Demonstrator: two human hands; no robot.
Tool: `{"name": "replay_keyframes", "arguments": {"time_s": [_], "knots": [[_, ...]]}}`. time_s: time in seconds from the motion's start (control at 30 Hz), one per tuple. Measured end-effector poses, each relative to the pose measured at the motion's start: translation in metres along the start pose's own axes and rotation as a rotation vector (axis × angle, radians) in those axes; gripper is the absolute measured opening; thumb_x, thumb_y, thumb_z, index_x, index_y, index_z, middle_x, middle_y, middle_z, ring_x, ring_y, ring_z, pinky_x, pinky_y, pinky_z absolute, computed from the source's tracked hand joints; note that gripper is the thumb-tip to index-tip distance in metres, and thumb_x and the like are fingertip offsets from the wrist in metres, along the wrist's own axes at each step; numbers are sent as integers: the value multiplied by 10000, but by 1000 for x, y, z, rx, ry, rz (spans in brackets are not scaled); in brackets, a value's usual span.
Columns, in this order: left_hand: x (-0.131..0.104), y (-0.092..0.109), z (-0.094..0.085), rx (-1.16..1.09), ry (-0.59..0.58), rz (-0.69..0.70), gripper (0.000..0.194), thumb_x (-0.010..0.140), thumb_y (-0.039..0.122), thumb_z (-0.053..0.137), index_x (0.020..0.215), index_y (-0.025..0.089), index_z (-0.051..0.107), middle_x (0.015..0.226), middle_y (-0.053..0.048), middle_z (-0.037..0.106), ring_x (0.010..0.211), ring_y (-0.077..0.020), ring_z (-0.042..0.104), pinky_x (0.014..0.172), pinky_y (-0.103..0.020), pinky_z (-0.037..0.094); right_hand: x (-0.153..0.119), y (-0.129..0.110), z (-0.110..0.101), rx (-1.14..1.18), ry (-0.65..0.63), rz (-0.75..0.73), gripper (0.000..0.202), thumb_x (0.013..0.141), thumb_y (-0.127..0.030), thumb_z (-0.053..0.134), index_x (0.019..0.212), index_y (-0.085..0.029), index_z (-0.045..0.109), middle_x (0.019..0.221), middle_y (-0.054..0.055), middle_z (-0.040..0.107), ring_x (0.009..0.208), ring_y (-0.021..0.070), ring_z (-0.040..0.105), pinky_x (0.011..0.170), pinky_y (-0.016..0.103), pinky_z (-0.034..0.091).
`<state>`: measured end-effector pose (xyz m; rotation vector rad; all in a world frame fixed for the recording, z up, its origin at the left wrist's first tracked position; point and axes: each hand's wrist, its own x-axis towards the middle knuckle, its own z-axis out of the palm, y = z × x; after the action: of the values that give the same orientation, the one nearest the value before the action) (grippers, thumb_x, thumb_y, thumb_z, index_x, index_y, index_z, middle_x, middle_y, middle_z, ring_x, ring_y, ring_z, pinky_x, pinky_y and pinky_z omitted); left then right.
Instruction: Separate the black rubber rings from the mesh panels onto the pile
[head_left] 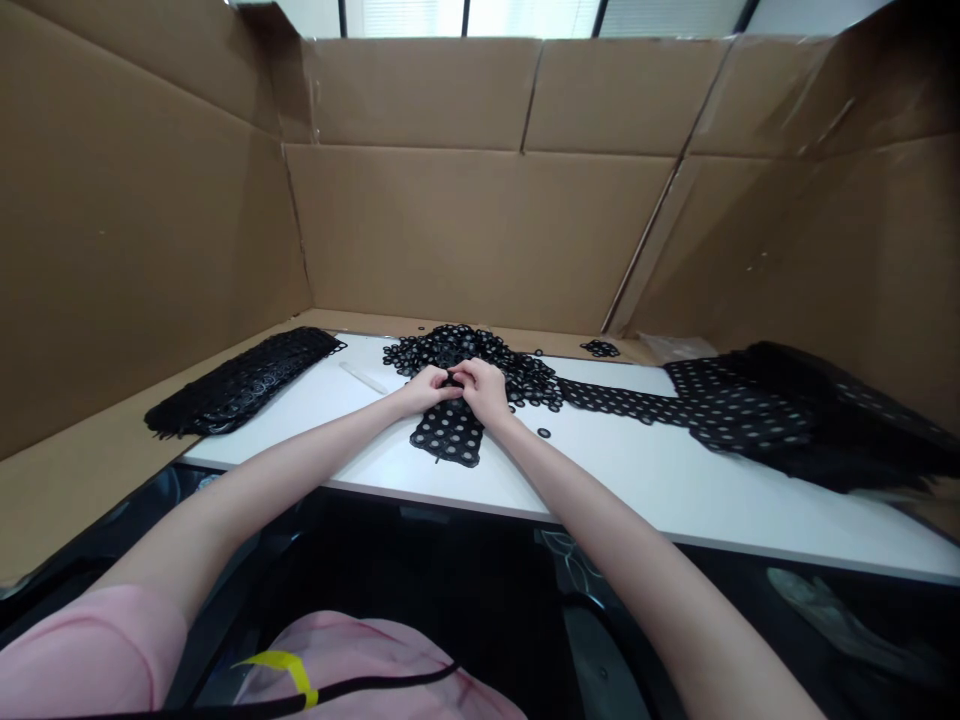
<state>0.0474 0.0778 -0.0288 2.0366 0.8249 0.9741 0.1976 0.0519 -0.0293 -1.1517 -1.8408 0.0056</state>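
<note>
My left hand (427, 391) and my right hand (484, 388) meet at the middle of the white table. Fingertips of both are pinched together on the upper part of a black perforated sheet (448, 436), whose lower end lies flat towards me. The exact spot they grip is partly hidden by the fingers. Just behind them is a pile of small black rings (457, 342), spreading to the right. One loose black ring (544, 433) lies apart, right of my right wrist.
On the left lies a thick black bundle (247, 385). A perforated black strip (622, 399) runs right to a large heap of the same material (757, 400). A white stick (363, 377) lies left of the pile. Cardboard walls (480, 235) surround the white table (630, 470).
</note>
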Motion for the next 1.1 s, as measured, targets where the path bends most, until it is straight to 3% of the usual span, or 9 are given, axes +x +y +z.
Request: {"name": "replay_keyframes", "arguments": {"time_s": [0.1, 0.2, 0.33, 0.67, 1.1], "knots": [[-1, 4, 0, -25, -43, 14, 503, 624, 539, 713, 498, 158, 411, 484, 73, 287, 504, -61, 238, 512, -248, 179, 1, 0, 2, -12, 26, 24, 261, 813, -125, 453, 758, -199, 698, 732, 39, 634, 690, 171, 570, 671, 286, 412], [-2, 7, 0, -110, -104, 29, 373, 665, 471, 698, 630, 122, 574, 548, 49, 460, 552, -84, 376, 562, -239, 279, 4, 1, 4, 20, 34, 32, 264, 801, -122, 444, 715, -195, 682, 707, 36, 627, 671, 167, 565, 651, 276, 411], [-1, 7, 1, -242, -160, 11, 307, 659, 386, 724, 761, 107, 649, 692, 10, 613, 673, -124, 518, 664, -245, 373, 8, 4, 1, 75, 79, 78, 255, 791, -126, 440, 677, -194, 658, 712, 41, 647, 679, 170, 579, 668, 276, 429], [2, -4, 1, -356, -154, -85, 325, 616, 322, 774, 843, 105, 689, 749, -6, 665, 717, -142, 582, 717, -265, 420, 12, 13, -8, -2, 210, 150, 251, 791, -151, 456, 694, -211, 680, 765, 44, 710, 773, 219, 554, 747, 335, 436], [0, -1, 2, -388, -73, -126, 263, 555, 270, 777, 748, 114, 687, 690, 8, 655, 684, -141, 577, 722, -274, 422, 14, 16, -5, 170, 179, 215, 232, 770, -233, 479, 690, -217, 696, 775, 31, 730, 781, 214, 638, 759, 314, 453]]}}
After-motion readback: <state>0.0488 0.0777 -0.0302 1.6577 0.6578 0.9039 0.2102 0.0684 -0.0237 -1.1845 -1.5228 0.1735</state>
